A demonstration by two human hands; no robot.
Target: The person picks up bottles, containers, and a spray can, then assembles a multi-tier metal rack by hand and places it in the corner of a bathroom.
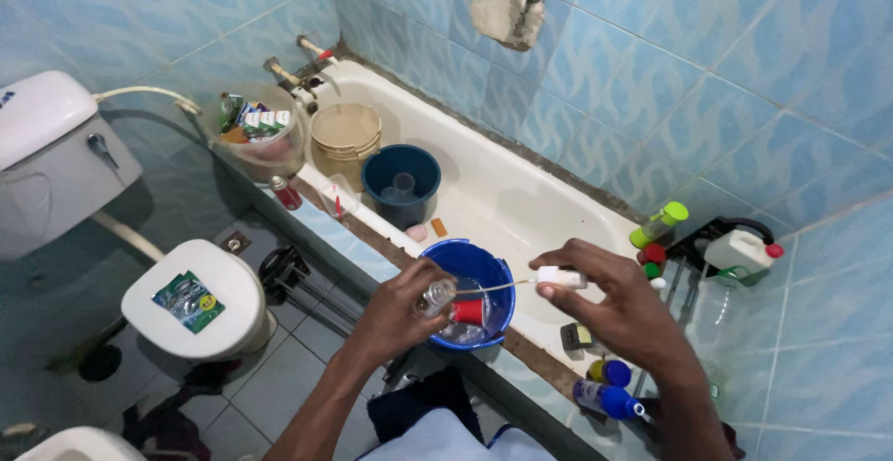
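Note:
My left hand (395,317) grips a small clear bottle (434,296) tipped sideways over a blue bucket (479,266) on the bathtub's rim. My right hand (619,303) pinches a white pump cap (561,278) whose thin dip tube (493,287) reaches toward the bottle's mouth. Inside the bucket lie a little water and a small red cup (468,312).
The white bathtub (521,200) holds a dark blue bucket (401,180) and a beige bucket (346,137). Bottles and a white jug (739,252) crowd the tub's right end. A toilet (195,298) with a green packet on its lid stands at left.

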